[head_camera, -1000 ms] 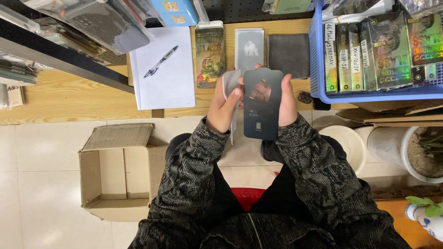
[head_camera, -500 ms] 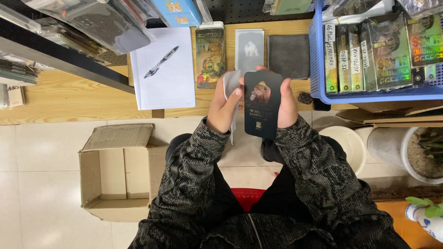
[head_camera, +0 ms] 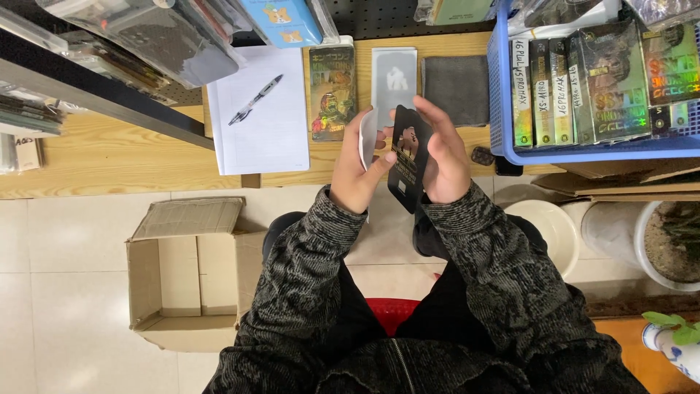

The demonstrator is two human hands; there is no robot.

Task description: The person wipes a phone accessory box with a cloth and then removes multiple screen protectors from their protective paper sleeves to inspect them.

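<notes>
Step in hand: you're holding a dark card pack (head_camera: 408, 157) up in front of you, over the worktop (head_camera: 95, 157) edge, between both hands; looks like you're handling or separating it from the pale piece behind it, judging from the hold alone.
Left hand (head_camera: 355, 171): grip closed on the pack's left edge, thumb across its lower front; the same hand backs a white curved piece (head_camera: 367, 137) just behind the pack.
Right hand (head_camera: 442, 157): grip half closed, fingers cupped round the pack's right side and back, fingertips at the top edge.
Pack position: tilted, narrow face toward you, above the gap between worktop edge and your lap, not resting on anything.
Next move calls for: probably a steady pinch on the thin edges so the glossy face doesn't slip; keep the white piece from bending.
Pack material: flat, thin, glossy black with a small printed figure; rectangular, with a hang hole at the bottom end.
White piece: thin, pale, slightly curved, looks like plastic or card, can't tell which.
Worktop: light wood, matte.
On it: white paper sheet (head_camera: 257, 109) with a pen (head_camera: 254, 100); a printed colourful pack (head_camera: 332, 91); a grey flat pack (head_camera: 394, 80); a dark cloth-like rectangle (head_camera: 457, 89).
Right: blue plastic basket (head_camera: 499, 109) of shiny foil boxes.
Floor: open cardboard box (head_camera: 186, 273), corrugated.
</notes>
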